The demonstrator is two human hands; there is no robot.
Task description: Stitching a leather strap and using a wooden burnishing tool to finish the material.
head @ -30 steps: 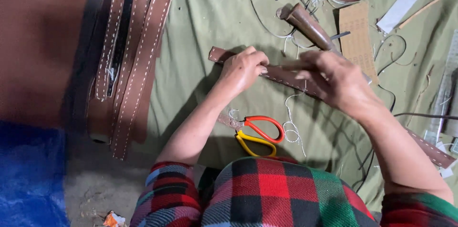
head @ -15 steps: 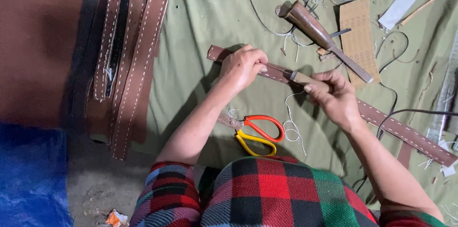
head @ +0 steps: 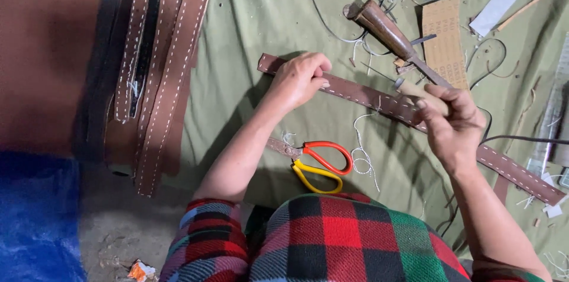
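Both hands (head: pixel 299 80) (head: pixel 453 122) in closed grip

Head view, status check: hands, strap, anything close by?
Left hand pressing brown stitched strap to the green cloth. Right hand shut on a wooden-handled tool over the strap. Scissors beside it, apart.

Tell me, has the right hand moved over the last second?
Yes. The right hand has drawn back along the brown strap, away from the left hand and toward the strap's far end, now gripping a pale tool handle.
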